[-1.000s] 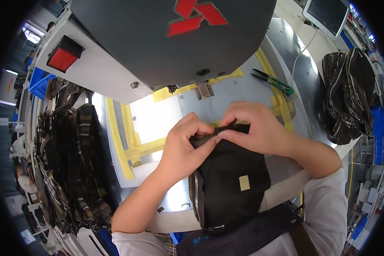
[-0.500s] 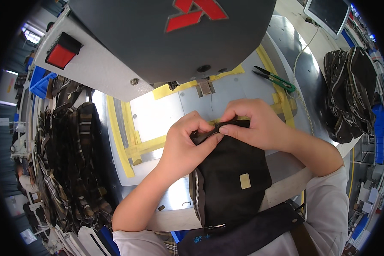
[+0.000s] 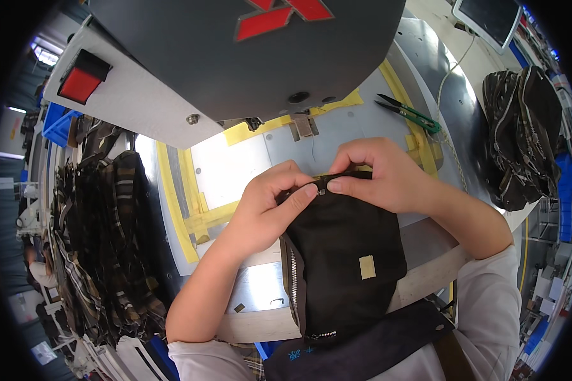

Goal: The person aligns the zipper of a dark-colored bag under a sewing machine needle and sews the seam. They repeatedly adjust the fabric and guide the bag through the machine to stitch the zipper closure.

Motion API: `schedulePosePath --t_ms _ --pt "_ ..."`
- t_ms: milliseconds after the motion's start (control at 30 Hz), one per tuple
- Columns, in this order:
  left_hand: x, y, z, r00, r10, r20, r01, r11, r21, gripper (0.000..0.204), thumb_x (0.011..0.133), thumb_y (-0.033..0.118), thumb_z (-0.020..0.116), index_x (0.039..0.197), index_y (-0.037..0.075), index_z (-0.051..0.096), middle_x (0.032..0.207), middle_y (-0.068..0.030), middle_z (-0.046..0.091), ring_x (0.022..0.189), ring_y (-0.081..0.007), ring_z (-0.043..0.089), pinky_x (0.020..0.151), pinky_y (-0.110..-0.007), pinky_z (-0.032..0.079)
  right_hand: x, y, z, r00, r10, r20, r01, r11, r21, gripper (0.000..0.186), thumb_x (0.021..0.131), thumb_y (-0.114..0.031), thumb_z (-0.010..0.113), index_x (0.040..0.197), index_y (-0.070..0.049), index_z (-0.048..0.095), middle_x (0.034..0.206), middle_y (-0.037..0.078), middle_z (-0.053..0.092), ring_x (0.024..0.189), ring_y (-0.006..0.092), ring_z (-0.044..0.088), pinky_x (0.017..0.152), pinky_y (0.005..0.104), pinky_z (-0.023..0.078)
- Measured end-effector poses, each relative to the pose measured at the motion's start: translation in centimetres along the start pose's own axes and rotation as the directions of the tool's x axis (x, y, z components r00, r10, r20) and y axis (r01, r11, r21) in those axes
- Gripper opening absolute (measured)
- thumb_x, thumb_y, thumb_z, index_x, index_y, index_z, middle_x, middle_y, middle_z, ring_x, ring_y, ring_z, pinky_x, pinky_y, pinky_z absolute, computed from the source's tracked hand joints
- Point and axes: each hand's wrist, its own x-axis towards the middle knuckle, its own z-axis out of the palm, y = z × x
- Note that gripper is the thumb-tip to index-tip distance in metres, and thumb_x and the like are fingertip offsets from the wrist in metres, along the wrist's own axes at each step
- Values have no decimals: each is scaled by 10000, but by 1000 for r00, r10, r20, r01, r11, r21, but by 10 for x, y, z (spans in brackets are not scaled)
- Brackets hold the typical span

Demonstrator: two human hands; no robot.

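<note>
My left hand (image 3: 270, 203) and my right hand (image 3: 378, 178) pinch the upper edge of a dark fabric bag piece (image 3: 337, 241), thumbs on top and close together beside a small dark fitting at that edge. The piece has a zipper along its left side and a pale tape patch near its middle. Its top rests over a metal plate with yellow tape (image 3: 184, 190) below the machine head (image 3: 248, 70). Green-handled snips (image 3: 416, 120) lie beyond my right hand.
Striped fabric pieces (image 3: 114, 235) hang at left near a blue bin (image 3: 59, 129). Dark zippered pieces (image 3: 521, 136) are piled at right, below a screen (image 3: 486, 22) and a cord (image 3: 454, 66). A red switch (image 3: 81, 77) is on the machine. Another person (image 3: 41, 270) is at far left.
Both hands have moved slightly up with the fabric's edge. My left thumb has shifted left from my right thumb, showing a small fitting between them.
</note>
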Motion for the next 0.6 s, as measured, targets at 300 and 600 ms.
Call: schedulePosePath --t_ms 300,600 --pt "0 -3 7 993 97 -67 -90 990 112 125 780 69 730 809 -5 634 727 -37 517 643 -118 475 594 -253 374 -2 -3 6 996 -32 -79 26 997 -72 150 810 -121 727 851 0 647 794 74 648 739 137 599 671 286 458" --pt "3 -1 8 978 124 -166 -84 970 228 110 804 99 703 794 5 647 725 -48 537 645 -150 509 601 -289 403 8 7 4 991 -53 -121 53 999 -3 141 826 -130 708 834 -7 639 762 67 623 707 136 585 646 286 461"
